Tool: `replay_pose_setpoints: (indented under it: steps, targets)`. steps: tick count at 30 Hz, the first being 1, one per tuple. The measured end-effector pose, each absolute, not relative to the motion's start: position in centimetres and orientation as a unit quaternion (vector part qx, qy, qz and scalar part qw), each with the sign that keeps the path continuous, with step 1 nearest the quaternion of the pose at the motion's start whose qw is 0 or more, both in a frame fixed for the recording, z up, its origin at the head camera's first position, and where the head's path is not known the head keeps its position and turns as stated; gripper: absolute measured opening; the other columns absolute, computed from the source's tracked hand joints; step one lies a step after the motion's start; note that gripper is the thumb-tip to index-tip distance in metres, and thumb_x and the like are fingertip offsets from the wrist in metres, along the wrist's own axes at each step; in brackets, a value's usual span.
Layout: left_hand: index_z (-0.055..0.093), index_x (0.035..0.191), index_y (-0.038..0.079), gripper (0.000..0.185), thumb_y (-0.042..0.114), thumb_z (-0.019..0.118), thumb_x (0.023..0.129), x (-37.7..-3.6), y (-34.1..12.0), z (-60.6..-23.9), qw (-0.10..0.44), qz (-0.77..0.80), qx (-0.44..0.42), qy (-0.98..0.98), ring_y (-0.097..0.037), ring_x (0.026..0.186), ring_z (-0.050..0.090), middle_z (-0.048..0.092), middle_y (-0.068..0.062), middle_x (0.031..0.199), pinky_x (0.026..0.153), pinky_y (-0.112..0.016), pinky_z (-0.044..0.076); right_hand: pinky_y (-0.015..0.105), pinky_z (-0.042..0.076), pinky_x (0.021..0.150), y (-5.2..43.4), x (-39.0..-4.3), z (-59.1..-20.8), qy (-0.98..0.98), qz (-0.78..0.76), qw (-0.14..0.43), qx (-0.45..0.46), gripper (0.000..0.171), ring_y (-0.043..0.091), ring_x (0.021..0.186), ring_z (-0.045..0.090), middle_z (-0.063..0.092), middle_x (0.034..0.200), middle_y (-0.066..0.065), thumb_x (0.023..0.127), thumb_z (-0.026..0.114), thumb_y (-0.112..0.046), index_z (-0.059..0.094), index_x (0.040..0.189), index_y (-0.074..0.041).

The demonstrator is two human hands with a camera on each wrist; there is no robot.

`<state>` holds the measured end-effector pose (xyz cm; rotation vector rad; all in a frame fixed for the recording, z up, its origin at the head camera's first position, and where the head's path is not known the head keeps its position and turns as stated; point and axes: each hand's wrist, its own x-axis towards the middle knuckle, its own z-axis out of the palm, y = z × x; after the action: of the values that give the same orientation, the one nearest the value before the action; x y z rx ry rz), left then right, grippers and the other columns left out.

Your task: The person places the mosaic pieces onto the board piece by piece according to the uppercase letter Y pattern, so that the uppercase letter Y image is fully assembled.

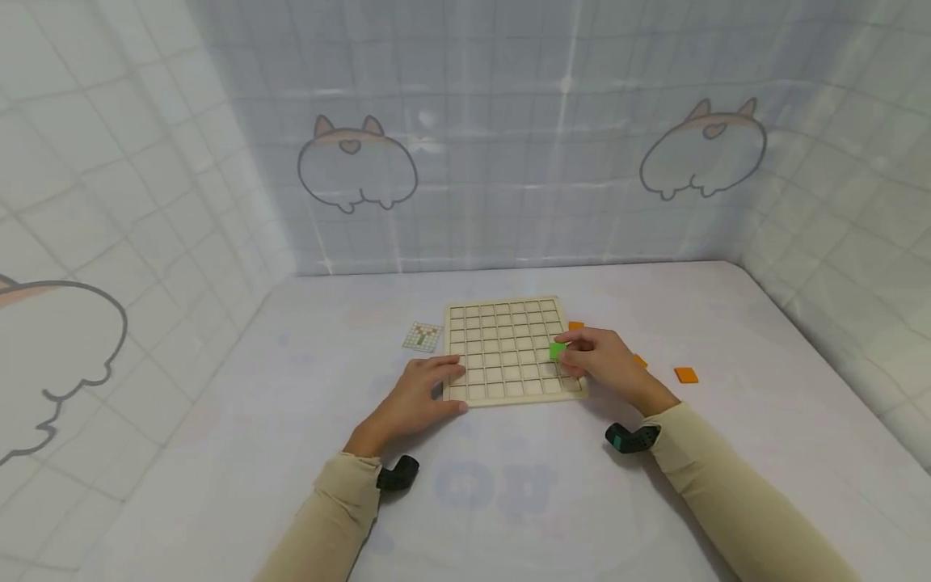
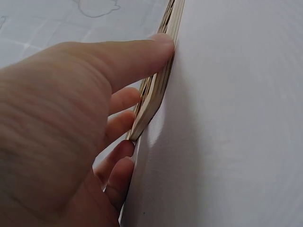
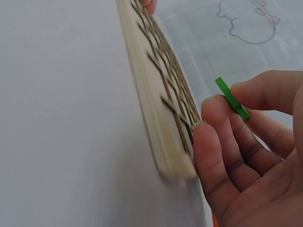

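The tile (image 1: pixel 557 350) in the right hand (image 1: pixel 607 365) is bright green. The board (image 1: pixel 509 349) is light wood with a grid of little squares. Three orange tiles (image 1: pixel 686 374) lie on the white bench (image 1: pixel 727 323). A small card (image 1: pixel 423 337) shows a checked picture in green and red. The walls (image 1: pixel 509 162) are pale grey squares with drawn round animals. Both sleeves (image 1: pixel 735 493) are beige.

The head view looks down from above, while both wrist views sit close at the shared grid board (image 1: pixel 512 349) edges.
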<state>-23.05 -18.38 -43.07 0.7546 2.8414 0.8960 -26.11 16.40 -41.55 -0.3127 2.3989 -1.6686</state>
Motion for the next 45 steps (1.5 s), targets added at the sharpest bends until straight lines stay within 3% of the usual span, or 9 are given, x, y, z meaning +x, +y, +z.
replay_pose_setpoints:
  steps: [7, 22, 26, 30, 36, 45]
  targets:
    - [0.06, 0.14, 0.013, 0.058, 0.038, 0.076, 0.089, -23.0, -18.5, -43.2, 0.025, 0.294, 0.248, 0.923, -0.037, 0.137, 0.033, 0.042, -0.004, 0.156, 0.107, -0.056, 0.033, 0.036, 0.058, 0.078, 14.6, -26.6, -41.4, 0.795, -0.588, 0.105, -0.11, 0.042, 0.027, 0.088, 0.069, 0.065, 0.107, 0.016, 0.092, 0.072, -0.013, 0.062, 0.131, 0.0]
    - [0.06, 0.14, 0.012, 0.057, 0.037, 0.075, 0.091, -23.2, -18.5, -42.7, 0.019, 0.287, 0.267, 0.92, -0.038, 0.14, 0.032, 0.04, -0.005, 0.157, 0.109, -0.056, 0.031, 0.035, 0.053, 0.08, 12.1, -27.0, -41.2, 0.818, -0.547, 0.103, -0.147, 0.042, 0.025, 0.084, 0.066, 0.067, 0.106, 0.011, 0.094, 0.07, -0.017, 0.062, 0.134, -0.004]
    - [0.061, 0.139, 0.013, 0.057, 0.037, 0.076, 0.09, -23.1, -18.6, -42.8, 0.022, 0.29, 0.27, 0.918, -0.037, 0.14, 0.031, 0.039, -0.005, 0.158, 0.109, -0.056, 0.031, 0.035, 0.05, 0.08, 11.8, -26.6, -41.3, 0.837, -0.517, 0.093, -0.154, 0.04, 0.023, 0.094, 0.062, 0.067, 0.11, 0.008, 0.095, 0.068, -0.018, 0.064, 0.134, -0.009]
    - [0.064, 0.136, 0.014, 0.054, 0.035, 0.077, 0.089, -22.9, -18.5, -43.1, 0.021, 0.298, 0.262, 0.918, -0.036, 0.139, 0.032, 0.042, -0.004, 0.156, 0.109, -0.056, 0.031, 0.038, 0.049, 0.087, 11.5, -26.5, -41.8, 0.855, -0.484, 0.085, -0.167, 0.038, 0.021, 0.104, 0.06, 0.068, 0.112, 0.005, 0.094, 0.067, -0.018, 0.066, 0.132, -0.012]
    - [0.065, 0.134, 0.012, 0.052, 0.032, 0.078, 0.088, -22.7, -18.4, -43.2, 0.015, 0.3, 0.256, 0.919, -0.035, 0.139, 0.034, 0.044, -0.003, 0.155, 0.11, -0.054, 0.031, 0.04, 0.049, 0.091, 10.9, -26.5, -42.1, 0.872, -0.447, 0.067, -0.185, 0.037, 0.018, 0.099, 0.061, 0.068, 0.105, 0.001, 0.091, 0.07, -0.016, 0.069, 0.127, -0.011]
    - [0.066, 0.132, 0.011, 0.05, 0.03, 0.079, 0.088, -22.7, -18.2, -42.9, 0.006, 0.301, 0.259, 0.918, -0.035, 0.138, 0.036, 0.045, -0.004, 0.154, 0.109, -0.053, 0.032, 0.036, 0.051, 0.083, 10.2, -26.1, -42.0, 0.89, -0.409, 0.06, -0.193, 0.035, 0.017, 0.091, 0.061, 0.068, 0.098, -0.001, 0.093, 0.07, -0.017, 0.07, 0.127, -0.011]
